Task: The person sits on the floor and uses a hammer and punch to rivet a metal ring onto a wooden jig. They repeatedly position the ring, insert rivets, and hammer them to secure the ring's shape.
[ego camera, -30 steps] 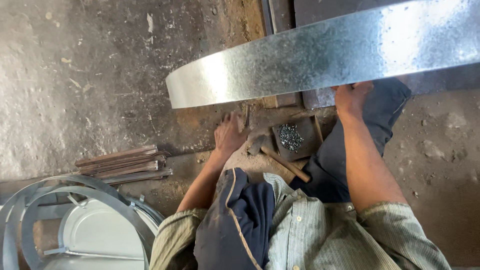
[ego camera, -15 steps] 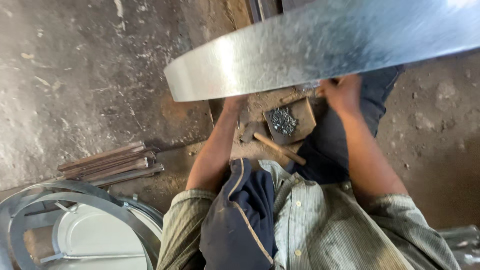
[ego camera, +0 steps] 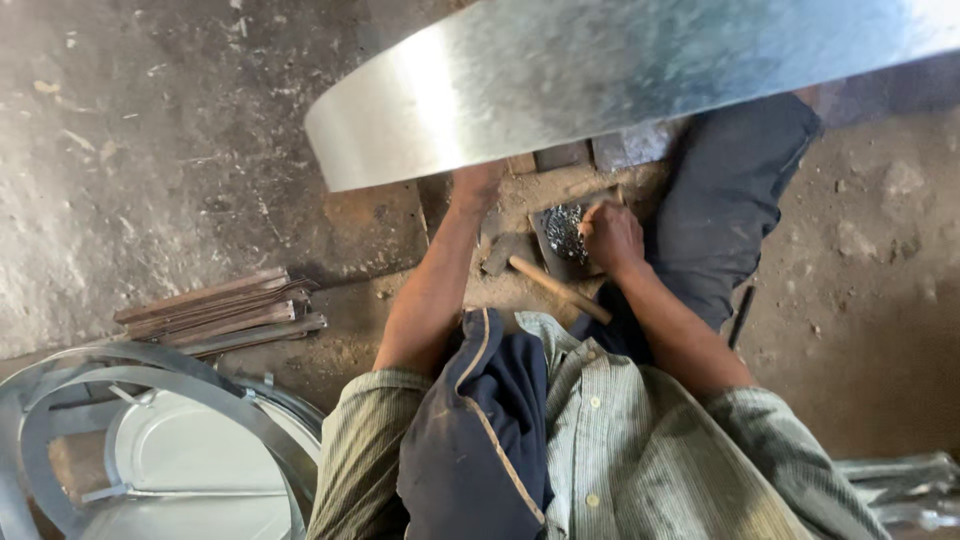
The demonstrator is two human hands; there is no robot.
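Right hand [ego camera: 612, 238] dips curled fingers into the small tray of metal fasteners [ego camera: 565, 232] on the floor beside the hammer [ego camera: 548, 280], likely picking one; left hand [ego camera: 478, 185] at the sheet-metal band [ego camera: 600, 80], grip hidden; next: pinch one cleanly.
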